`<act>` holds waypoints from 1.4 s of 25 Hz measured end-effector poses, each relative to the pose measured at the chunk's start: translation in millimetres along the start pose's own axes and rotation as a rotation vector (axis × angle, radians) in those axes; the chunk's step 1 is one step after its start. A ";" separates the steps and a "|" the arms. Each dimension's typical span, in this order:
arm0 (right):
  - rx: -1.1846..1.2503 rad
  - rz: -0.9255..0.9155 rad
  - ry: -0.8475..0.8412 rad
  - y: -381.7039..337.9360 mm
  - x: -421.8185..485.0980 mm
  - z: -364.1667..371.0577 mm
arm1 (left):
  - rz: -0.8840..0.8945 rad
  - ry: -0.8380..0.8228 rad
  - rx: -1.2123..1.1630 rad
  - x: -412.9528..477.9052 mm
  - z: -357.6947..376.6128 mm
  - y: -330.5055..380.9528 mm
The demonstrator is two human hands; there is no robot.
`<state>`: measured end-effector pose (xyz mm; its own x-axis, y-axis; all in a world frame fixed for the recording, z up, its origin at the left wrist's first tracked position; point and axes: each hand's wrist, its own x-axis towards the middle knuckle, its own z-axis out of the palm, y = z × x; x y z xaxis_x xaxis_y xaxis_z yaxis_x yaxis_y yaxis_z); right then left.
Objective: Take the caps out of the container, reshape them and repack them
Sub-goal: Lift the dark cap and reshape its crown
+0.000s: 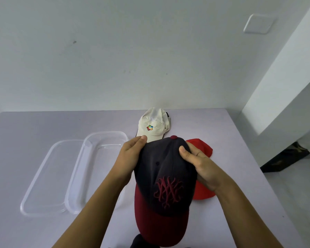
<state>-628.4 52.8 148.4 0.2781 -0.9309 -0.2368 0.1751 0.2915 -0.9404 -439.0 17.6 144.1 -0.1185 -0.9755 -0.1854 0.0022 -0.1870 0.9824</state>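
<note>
Even, soft daylight, fairly bright; no hard shadows. Faint shadow under the forearms on the table (240, 140). Mild glare along the rim of the clear container (89, 145). Wide-angle bending at edges: table edges splay, wall lines lean. Focus sharp at centre, slightly soft toward the bottom edge.

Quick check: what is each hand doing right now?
Left hand: closed on the navy cap, left side.
Right hand: closed on the same cap, right side.
</note>
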 end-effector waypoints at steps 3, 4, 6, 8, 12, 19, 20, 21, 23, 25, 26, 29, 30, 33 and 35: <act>-0.014 0.024 -0.044 5.8 -0.7 2.7 | -0.033 0.025 -0.004 4.5 -6.9 0.1; -0.006 0.031 -0.044 7.2 -0.5 3.0 | -0.026 0.016 0.031 3.2 -6.7 -2.4; 0.018 0.042 -0.039 8.5 0.0 1.9 | -0.020 -0.039 0.113 -1.1 -4.4 -9.0; 0.016 0.048 -0.044 9.3 -0.2 1.5 | -0.025 -0.063 0.200 -2.7 -4.3 -9.2; -0.014 0.063 -0.010 10.1 1.9 4.5 | -0.027 0.030 0.276 1.8 -7.3 -4.2; 0.107 0.051 -0.047 0.6 -2.9 3.2 | -0.002 0.026 0.164 -1.7 0.6 5.9; 0.103 0.040 -0.036 -1.3 -2.9 4.0 | 0.006 0.034 0.181 -1.6 1.4 7.1; 0.082 0.028 -0.018 -2.4 -2.5 3.9 | 0.029 0.018 0.217 -0.8 1.1 7.9; 0.034 0.014 0.014 -2.4 -1.9 1.6 | 0.095 -0.075 0.314 0.1 -1.0 12.0; 0.044 0.017 0.000 -1.7 -2.1 1.0 | 0.172 -0.172 0.356 0.3 -2.5 14.8; 0.080 0.025 -0.016 -0.6 -2.5 1.4 | 0.194 -0.201 0.329 1.4 -2.8 13.5; 0.228 0.054 -0.055 2.2 -4.1 1.9 | 0.192 -0.255 0.238 2.8 -1.3 7.3; 0.268 0.063 -0.072 2.1 -5.1 1.6 | 0.182 -0.274 0.226 2.3 -0.8 5.6; 0.326 0.098 -0.134 0.8 -7.7 0.5 | 0.163 -0.314 0.205 3.9 -0.4 3.8; 0.336 0.115 -0.134 1.2 -7.4 -0.4 | 0.180 -0.318 0.215 6.4 0.4 2.3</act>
<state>-630.6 60.0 148.8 0.4312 -0.8572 -0.2816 0.4288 0.4692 -0.7720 -440.2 10.9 145.2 -0.4362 -0.8994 -0.0266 -0.1526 0.0448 0.9873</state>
